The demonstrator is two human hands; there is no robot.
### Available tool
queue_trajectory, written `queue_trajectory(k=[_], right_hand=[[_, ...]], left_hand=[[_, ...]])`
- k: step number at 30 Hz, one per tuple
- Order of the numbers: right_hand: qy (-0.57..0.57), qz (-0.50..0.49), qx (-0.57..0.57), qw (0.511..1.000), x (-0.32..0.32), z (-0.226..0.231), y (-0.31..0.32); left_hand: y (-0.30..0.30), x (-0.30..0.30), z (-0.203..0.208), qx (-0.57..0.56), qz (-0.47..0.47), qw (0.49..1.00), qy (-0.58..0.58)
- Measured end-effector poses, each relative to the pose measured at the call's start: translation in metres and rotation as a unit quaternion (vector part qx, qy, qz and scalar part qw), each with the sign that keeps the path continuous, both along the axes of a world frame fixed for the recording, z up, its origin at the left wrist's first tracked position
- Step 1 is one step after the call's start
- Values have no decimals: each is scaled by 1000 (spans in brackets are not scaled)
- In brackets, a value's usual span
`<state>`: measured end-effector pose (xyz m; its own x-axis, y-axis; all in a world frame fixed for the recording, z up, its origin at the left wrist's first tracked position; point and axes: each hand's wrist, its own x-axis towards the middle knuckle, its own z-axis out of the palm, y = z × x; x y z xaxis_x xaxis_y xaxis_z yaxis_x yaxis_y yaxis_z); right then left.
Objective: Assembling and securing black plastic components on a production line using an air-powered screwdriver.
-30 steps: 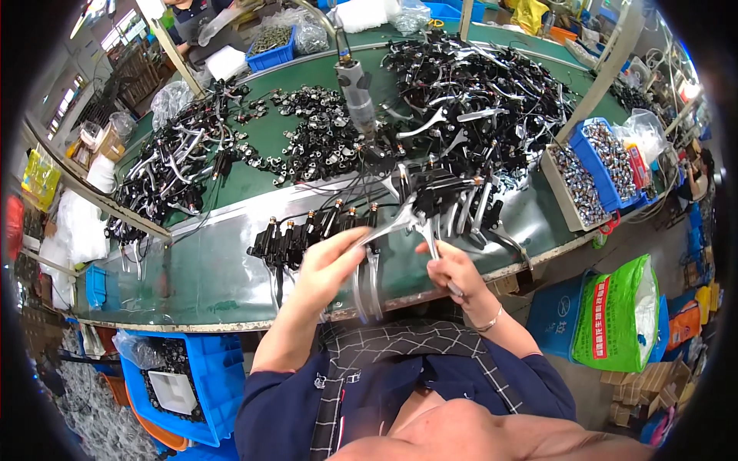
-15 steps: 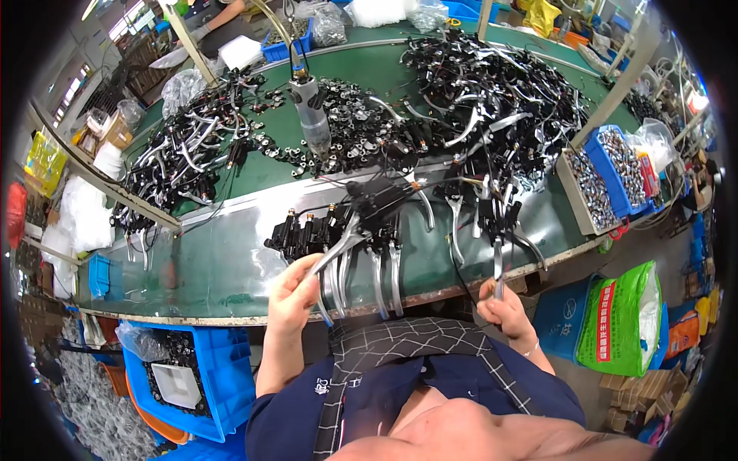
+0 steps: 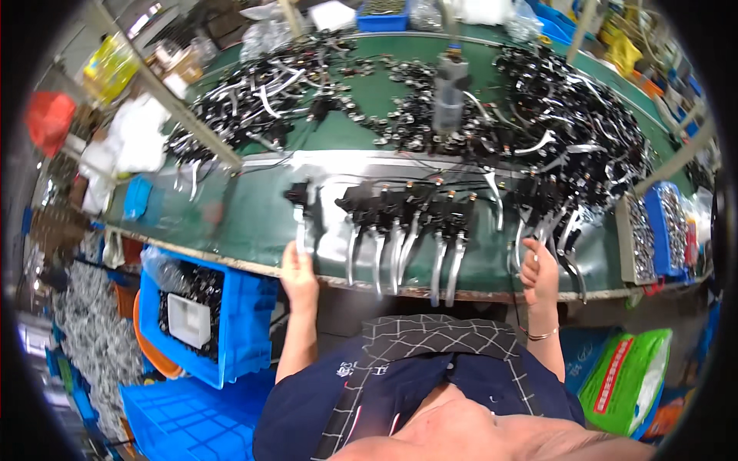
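A: State of left hand (image 3: 300, 273)?
B: Clamped on brake lever (image 3: 300, 219) by silver blade (image 3: 300, 235), left of lever row (image 3: 397, 250) on surface (image 3: 254, 230). Likely gripped there to keep fingers off black housing (image 3: 296, 194).
A: And right hand (image 3: 540, 270)?
B: Curled round second lever (image 3: 545, 229), beside lever pile (image 3: 592, 146); probably same reason.

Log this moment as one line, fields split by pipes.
left hand: holding brake lever by its silver end | right hand: at silver lever, grip unclear | between hands: row of brake levers on green bench
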<state>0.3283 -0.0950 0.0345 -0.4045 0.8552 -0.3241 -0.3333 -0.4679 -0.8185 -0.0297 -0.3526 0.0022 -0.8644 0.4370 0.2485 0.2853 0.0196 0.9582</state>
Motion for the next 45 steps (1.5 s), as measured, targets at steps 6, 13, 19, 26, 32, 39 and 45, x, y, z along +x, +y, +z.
queue_trajectory(k=[6, 13, 19, 26, 32, 39, 45], right_hand=[[28, 57, 40, 997, 1, 32, -30], [-112, 148, 274, 944, 31, 78, -108], [-123, 146, 28, 981, -21, 10, -76], [-163, 255, -3, 953, -41, -24, -63], [-479, 415, 192, 749, -44, 3, -30], [-653, 133, 499, 554, -91, -19, 28], [-699, 112, 528, 469, -124, -20, 40]], left_hand=[[3, 1, -15, -294, -22, 947, 128], [23, -5, 14, -350, -28, 868, 351], [105, -42, 42, -287, -204, 814, 463], [188, 75, 73, -157, -473, 709, 499], [253, 110, 53, -267, -619, 566, 475], [250, 107, 32, -170, -584, 611, 506], [261, 93, 49, -239, -619, 613, 430]])
